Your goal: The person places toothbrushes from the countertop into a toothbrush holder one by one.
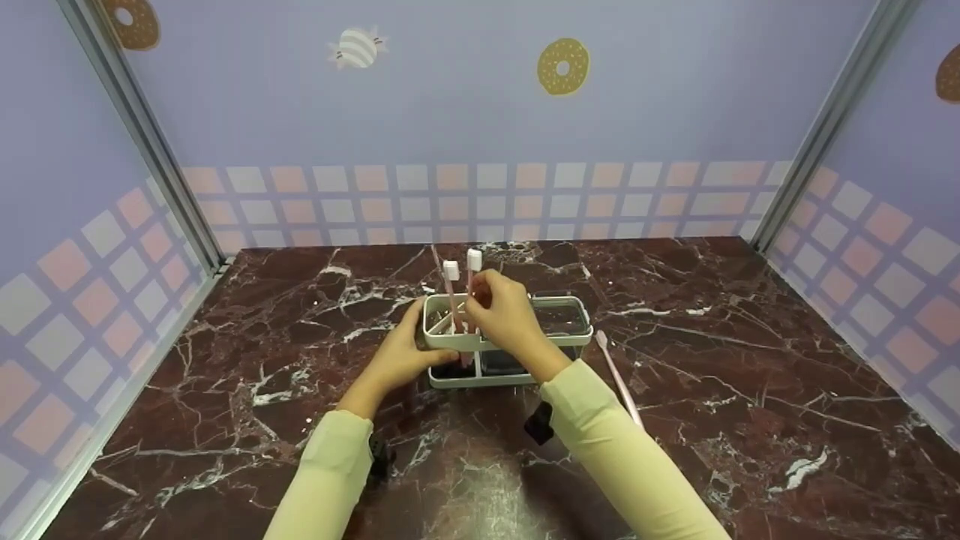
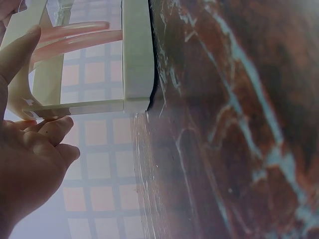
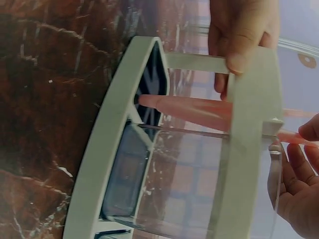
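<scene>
A pale two-tier toothbrush holder (image 1: 562, 340) stands on the dark marbled table. My left hand (image 1: 396, 354) grips its left end, thumb on the front of the upper rim and fingers round the far side. Two pink toothbrushes stand in its left compartment, white heads up. My right hand (image 1: 506, 309) pinches the right-hand toothbrush (image 1: 474, 261) below its head; the other toothbrush (image 1: 450, 271) leans just left of it. Through the open side, the right wrist view shows their pink handles (image 3: 194, 110) reaching down to the lower tray (image 3: 107, 117).
A third pink toothbrush (image 1: 619, 381) lies on the table right of the holder, partly behind my right sleeve. A clear cup (image 3: 184, 186) sits in the holder beside the handles. Patterned panels (image 1: 480, 97) enclose the table at the back and sides.
</scene>
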A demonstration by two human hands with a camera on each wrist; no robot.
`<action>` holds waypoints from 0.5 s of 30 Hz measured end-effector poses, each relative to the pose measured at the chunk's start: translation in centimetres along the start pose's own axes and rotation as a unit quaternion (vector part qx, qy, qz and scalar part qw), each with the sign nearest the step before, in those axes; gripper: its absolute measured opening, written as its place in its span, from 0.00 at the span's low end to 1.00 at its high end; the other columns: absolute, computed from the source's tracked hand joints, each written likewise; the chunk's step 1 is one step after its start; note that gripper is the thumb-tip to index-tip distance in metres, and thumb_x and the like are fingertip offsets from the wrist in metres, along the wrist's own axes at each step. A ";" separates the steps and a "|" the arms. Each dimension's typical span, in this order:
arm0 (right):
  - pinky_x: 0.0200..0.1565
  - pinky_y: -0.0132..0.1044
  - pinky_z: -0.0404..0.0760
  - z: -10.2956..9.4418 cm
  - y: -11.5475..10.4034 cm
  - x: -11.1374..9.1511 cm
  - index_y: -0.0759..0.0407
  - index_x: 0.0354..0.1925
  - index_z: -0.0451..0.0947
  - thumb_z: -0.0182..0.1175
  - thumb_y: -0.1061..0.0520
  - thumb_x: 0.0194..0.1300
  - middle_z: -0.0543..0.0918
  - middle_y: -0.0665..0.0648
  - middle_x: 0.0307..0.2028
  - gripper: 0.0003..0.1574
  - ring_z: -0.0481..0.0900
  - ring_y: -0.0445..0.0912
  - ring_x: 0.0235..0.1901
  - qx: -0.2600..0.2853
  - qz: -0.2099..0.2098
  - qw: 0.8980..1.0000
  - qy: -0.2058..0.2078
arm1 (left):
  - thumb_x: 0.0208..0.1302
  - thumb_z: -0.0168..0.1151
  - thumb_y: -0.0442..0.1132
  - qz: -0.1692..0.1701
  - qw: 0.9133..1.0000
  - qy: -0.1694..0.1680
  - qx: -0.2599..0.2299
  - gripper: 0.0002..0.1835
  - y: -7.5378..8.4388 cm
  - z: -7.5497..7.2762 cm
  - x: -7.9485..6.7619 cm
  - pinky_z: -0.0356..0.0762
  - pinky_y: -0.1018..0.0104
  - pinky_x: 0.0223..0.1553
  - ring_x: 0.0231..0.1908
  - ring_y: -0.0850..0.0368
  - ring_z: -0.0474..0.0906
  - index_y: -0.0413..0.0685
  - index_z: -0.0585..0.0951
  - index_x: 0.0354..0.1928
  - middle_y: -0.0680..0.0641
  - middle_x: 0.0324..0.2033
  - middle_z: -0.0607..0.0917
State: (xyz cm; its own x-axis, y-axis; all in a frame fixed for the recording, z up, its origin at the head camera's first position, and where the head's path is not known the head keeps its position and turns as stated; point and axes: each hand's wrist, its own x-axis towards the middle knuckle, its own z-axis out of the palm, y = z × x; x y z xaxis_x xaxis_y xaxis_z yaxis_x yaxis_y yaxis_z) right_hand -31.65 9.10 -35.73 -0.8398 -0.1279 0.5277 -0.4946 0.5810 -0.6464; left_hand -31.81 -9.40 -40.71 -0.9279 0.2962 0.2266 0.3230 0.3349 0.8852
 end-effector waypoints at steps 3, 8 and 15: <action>0.33 0.35 0.77 0.2 0.3 -0.2 0.65 0.37 0.77 0.57 0.66 0.56 0.82 0.57 0.28 0.08 0.77 0.44 0.27 -0.008 -0.001 1.000 -0.003 | 0.47 0.76 0.35 -0.003 1.000 -0.003 0.003 0.50 0.1 0.0 0.0 0.70 0.49 0.57 0.52 0.44 0.76 0.46 0.59 0.72 0.39 0.55 0.77; 0.30 0.34 0.77 0.2 0.5 -0.3 0.66 0.37 0.78 0.57 0.66 0.56 0.83 0.57 0.27 0.08 0.78 0.44 0.25 -0.009 -0.004 1.000 -0.005 | 0.46 0.77 0.35 -0.004 1.000 0.001 0.010 0.50 0.3 0.0 -0.1 0.71 0.50 0.57 0.52 0.45 0.76 0.48 0.60 0.71 0.40 0.55 0.77; 0.31 0.35 0.77 0.4 0.8 -0.4 0.66 0.38 0.78 0.58 0.65 0.58 0.83 0.58 0.28 0.08 0.78 0.45 0.26 -0.021 0.004 1.000 -0.015 | 0.46 0.77 0.35 -0.006 1.000 0.000 0.009 0.50 0.3 0.0 -0.2 0.71 0.49 0.56 0.51 0.45 0.76 0.47 0.59 0.72 0.39 0.55 0.77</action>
State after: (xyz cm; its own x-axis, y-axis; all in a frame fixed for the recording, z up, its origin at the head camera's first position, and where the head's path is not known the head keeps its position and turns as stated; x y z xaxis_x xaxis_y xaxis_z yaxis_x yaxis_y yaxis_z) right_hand -31.82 9.30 -36.71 -0.8502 -0.1468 0.5056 -0.4787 0.6152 -0.6264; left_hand -31.58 -9.36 -40.49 -0.9312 0.2932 0.2164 0.3160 0.3539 0.8803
